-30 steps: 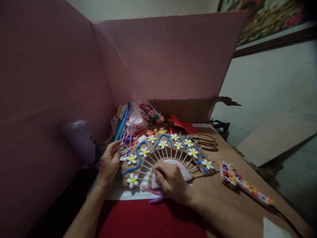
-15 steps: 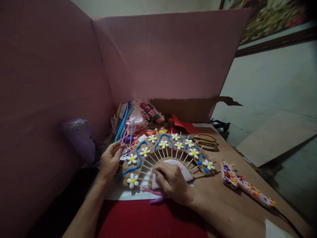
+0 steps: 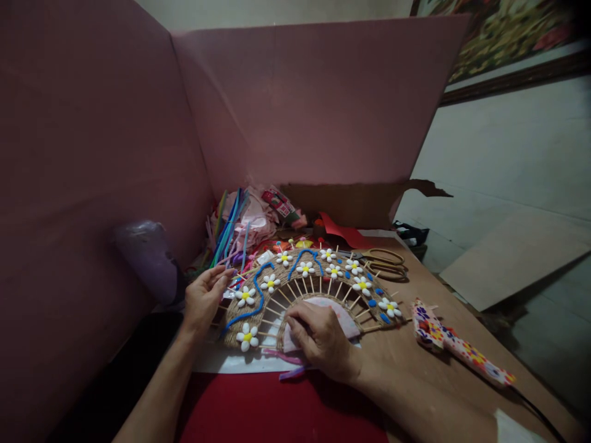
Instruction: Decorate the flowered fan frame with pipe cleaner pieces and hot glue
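Observation:
A half-round fan [image 3: 277,300] of tan cord woven over thin sticks lies in front of me. White flowers with yellow centres, wavy blue strips and blue dots decorate it. My right hand [image 3: 323,338] is closed, its fingers curled over the pale pink half-circle [image 3: 344,320] at the fan's base, where the palm hides part of it. At the fan's left side, my left hand [image 3: 207,298] is pinched, its fingertips by the outer stick ends. The exact spot it grips is hard to see. Pink and purple fuzzy strips [image 3: 292,373] stick out below the base.
Gold-handled scissors [image 3: 385,264] lie behind the fan's right side. A flower-patterned glue gun [image 3: 462,344] with a cord rests at right. Fuzzy stems [image 3: 231,221] and pink scraps are heaped at the back, near red paper [image 3: 344,231]. Pink panels [image 3: 314,104] stand left and behind.
My left hand has shifted slightly left, and the fan's left edge has spread a little with it. My right hand stays where it was.

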Demonstrator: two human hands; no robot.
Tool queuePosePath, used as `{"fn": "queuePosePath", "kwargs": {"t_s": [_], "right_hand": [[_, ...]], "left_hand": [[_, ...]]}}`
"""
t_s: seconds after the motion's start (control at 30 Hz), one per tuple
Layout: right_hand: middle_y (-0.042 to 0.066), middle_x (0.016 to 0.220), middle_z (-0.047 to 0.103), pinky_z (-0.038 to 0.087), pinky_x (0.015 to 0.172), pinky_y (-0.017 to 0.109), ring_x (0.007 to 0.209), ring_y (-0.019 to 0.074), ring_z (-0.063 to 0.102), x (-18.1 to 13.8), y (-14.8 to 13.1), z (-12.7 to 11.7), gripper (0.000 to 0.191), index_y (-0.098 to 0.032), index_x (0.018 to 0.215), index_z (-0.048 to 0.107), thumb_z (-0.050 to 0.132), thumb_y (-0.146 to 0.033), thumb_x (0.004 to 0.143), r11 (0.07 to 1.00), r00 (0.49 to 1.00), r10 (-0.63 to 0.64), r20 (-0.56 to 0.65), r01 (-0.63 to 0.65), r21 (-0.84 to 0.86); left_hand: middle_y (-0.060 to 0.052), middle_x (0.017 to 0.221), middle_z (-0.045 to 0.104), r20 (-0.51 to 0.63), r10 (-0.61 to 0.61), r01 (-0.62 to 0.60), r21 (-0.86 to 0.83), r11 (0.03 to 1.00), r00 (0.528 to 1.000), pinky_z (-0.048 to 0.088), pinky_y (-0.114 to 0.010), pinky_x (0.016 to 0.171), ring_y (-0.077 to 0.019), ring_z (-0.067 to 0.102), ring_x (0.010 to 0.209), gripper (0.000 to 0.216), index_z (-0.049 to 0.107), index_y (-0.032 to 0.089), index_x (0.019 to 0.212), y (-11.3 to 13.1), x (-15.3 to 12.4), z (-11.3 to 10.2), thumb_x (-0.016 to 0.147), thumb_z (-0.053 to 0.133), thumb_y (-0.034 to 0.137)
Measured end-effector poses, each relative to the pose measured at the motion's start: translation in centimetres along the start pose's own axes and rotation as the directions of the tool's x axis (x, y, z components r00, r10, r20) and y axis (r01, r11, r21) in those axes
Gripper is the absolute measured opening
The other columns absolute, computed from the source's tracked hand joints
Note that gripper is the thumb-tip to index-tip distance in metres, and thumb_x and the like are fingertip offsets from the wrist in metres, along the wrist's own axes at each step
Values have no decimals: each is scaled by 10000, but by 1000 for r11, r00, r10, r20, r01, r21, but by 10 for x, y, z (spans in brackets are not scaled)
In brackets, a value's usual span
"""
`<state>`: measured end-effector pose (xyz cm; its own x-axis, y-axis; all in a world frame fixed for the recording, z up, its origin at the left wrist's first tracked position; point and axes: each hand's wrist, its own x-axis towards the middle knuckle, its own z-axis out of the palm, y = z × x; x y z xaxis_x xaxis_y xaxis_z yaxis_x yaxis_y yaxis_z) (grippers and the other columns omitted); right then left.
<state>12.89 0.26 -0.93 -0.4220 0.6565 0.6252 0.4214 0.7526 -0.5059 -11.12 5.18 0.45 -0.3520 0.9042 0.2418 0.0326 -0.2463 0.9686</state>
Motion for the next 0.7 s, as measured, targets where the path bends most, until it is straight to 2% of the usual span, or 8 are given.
{"fn": "queuePosePath", "kwargs": {"t_s": [0.33, 0.5, 0.7], "right_hand": [[48, 718, 592, 393, 640, 276, 672, 148, 534, 1, -1, -2, 178, -145, 836, 577, 422, -212, 892, 1000, 1000, -1, 7, 1, 2], [45, 713, 589, 399, 641, 277, 671, 147, 532, 1, -1, -2, 177, -148, 829, 577, 422, -210, 890, 1000, 1000, 0, 6, 0, 3], [44, 705, 585, 399, 630, 275, 662, 147, 531, 2, -1, -2, 186, -146, 823, 578, 415, -207, 889, 1000, 1000, -9, 5, 9, 3]], "left_hand": [[-138, 920, 715, -21, -17, 17, 9, 1000, 1000, 489, -412, 884, -270, 652, 932, 540, 608, 99, 942, 6, -2, 4, 532, 765, 413], [-122, 931, 708, -22, 30, -30, -2, 1000, 999, 490, -401, 878, -253, 654, 920, 482, 603, 115, 931, 4, -1, 4, 553, 751, 375], [-120, 953, 699, -42, 49, -46, 77, 996, 998, 477, -390, 884, -253, 640, 953, 412, 618, 123, 929, 3, -1, 1, 600, 710, 353]]}}
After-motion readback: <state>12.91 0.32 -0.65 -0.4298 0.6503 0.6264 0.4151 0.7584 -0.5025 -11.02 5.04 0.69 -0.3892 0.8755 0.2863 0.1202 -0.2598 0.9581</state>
